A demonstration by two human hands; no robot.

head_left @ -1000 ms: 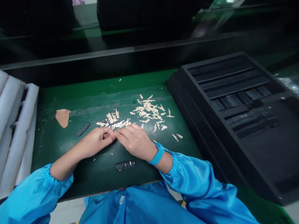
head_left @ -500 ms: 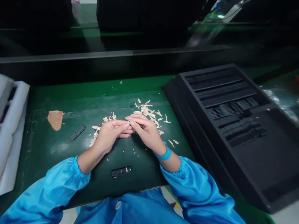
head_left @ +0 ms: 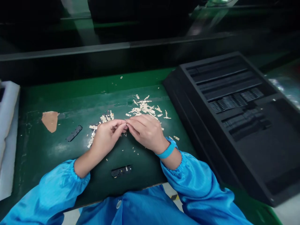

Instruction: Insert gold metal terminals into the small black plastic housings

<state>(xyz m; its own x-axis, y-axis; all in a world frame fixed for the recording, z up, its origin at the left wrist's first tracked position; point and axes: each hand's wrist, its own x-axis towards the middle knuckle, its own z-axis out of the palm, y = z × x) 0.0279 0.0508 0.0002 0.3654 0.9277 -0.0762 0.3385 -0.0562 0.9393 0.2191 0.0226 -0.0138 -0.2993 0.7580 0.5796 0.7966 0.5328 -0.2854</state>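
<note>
Far left, a white foam block sits at the edge of the green worktop, then a brown patch and a short black strip lying flat beside it. Next is a small heap of pale metal pieces, with the left hand right on its near edge, forearm angled in from a blue sleeve, knuckles up, fingers curled and pinched shut. Its tips touch those of the right hand, which is also pinched closed, palm down, with a blue wristband at the wrist. Whatever sits between the fingertips is too small to make out. A second black strip lies near the body, more pale scatter lies just beyond the right hand, and a black tray fills the right side.
</note>
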